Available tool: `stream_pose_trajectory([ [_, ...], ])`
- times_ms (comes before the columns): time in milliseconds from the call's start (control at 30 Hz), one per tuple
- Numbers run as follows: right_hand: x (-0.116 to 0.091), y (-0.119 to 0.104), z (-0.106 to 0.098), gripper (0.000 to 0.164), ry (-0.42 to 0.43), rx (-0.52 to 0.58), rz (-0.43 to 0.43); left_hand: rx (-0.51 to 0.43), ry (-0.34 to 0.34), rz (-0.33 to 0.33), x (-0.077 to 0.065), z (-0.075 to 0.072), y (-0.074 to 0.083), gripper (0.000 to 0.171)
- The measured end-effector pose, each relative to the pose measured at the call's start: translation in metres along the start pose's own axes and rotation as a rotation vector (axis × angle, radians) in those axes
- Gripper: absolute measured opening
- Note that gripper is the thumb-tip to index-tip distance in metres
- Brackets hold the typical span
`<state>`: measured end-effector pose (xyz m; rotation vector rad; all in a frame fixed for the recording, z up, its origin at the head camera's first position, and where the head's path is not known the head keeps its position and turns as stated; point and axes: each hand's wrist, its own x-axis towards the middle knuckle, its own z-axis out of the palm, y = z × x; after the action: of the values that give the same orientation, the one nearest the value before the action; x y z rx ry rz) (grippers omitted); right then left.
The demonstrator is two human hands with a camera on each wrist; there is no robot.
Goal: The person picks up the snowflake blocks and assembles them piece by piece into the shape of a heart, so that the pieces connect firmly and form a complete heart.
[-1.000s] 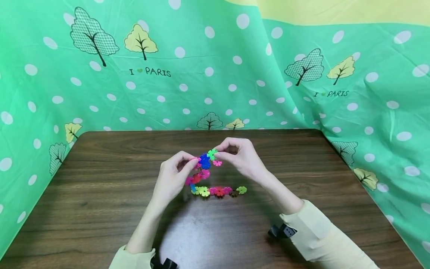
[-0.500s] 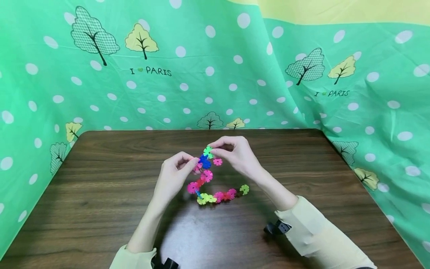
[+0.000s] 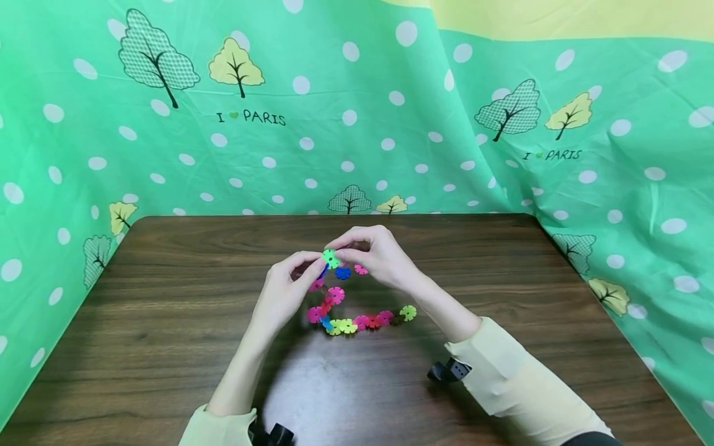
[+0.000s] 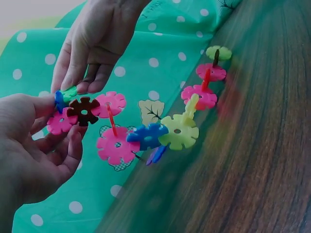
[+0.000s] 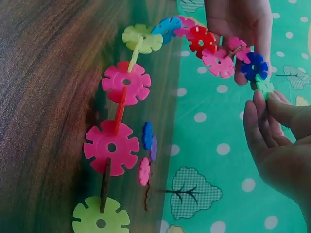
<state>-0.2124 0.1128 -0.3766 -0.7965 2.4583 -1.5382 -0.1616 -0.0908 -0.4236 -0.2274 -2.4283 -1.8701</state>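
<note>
Green flower [image 5: 265, 86] partly hidden by right fingers [image 5: 261, 108]; yellow-green flower [image 5: 113, 217] cut by right wrist view's bottom edge.

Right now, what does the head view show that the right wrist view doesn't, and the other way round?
Of the two, only the head view shows the pale sleeves and PARIS lettering. Only the right wrist view shows the purple piece. Both show the left hand holding the flower chain, the right hand pinching the bright green piece, the table and the dotted cloth.
</note>
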Motion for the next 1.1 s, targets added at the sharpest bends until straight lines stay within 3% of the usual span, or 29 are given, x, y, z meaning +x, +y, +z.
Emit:
stream_pose_trajectory([
  [400, 0.002, 0.003, -0.003, 0.019, -0.016, -0.001, 0.011, -0.024, 0.006, -0.042, -0.001, -0.007, 0.001, 0.020],
  [700, 0.006, 0.017, -0.020, 0.021, -0.044, -0.143, 0.035, -0.024, 0.019, -0.091, 0.001, -0.016, 0.000, 0.021],
  [933, 0.014, 0.035, -0.031, 0.022, -0.154, -0.346, 0.106, -0.022, 0.008, -0.116, 0.001, -0.021, 0.001, 0.021],
  [1100, 0.019, 0.044, -0.037, 0.023, -0.255, -0.467, 0.105, -0.003, 0.010, -0.115, 0.002, -0.022, 0.001, 0.021],
])
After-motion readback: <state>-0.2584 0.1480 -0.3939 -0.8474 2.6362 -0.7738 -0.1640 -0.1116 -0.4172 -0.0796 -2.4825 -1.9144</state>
